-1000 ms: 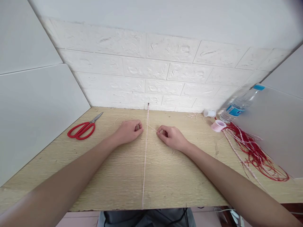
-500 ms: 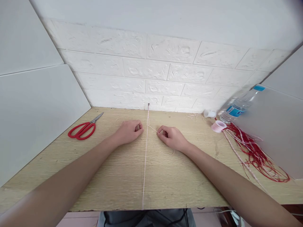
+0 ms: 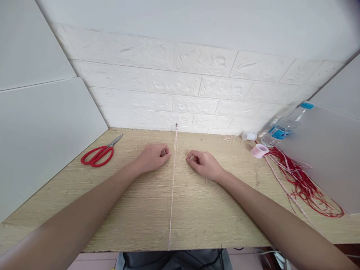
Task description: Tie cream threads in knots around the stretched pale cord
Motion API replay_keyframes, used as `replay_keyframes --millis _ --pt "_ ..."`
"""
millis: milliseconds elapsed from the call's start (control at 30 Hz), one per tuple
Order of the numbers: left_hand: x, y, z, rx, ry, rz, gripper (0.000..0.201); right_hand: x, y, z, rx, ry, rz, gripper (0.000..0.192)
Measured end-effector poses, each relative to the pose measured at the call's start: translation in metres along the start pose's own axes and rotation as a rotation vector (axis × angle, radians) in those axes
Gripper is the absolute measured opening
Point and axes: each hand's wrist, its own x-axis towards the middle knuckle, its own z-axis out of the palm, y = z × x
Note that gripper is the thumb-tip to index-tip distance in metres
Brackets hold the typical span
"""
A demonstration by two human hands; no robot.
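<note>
A pale pink cord [image 3: 172, 195] runs taut from a small hole at the foot of the wall towards me and over the table's front edge. Close to the wall it has a short braided part [image 3: 176, 131], with a narrow loop below. My right hand [image 3: 206, 165], right of the cord, pinches a thin cream thread [image 3: 182, 154] stretched from the cord; its slack curves below the hand. Left of the cord, my left hand [image 3: 154, 155] is closed in a pinch. A thread tail [image 3: 138, 144] shows behind it, though the strand at its fingertips is hardly visible.
Red-handled scissors [image 3: 98, 155] lie at left. On the right are a white spool [image 3: 249, 135], a pink thread spool [image 3: 259, 150], a water bottle [image 3: 278, 131] and a heap of red and pink cords [image 3: 303, 183]. White panels [image 3: 50, 135] flank the wooden table [image 3: 135, 217].
Both hands keep nearly the same place and pinch. The slack thread below my right hand has shifted slightly.
</note>
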Motion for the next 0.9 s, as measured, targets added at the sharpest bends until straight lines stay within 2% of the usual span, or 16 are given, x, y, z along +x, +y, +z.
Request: replay_keyframes --millis 900 --pt "-0.0001 -0.0012 0.0000 -0.033 0.012 0.000 0.017 0.0003 0.0023 0.0010 0.005 0.011 -0.005 0.013"
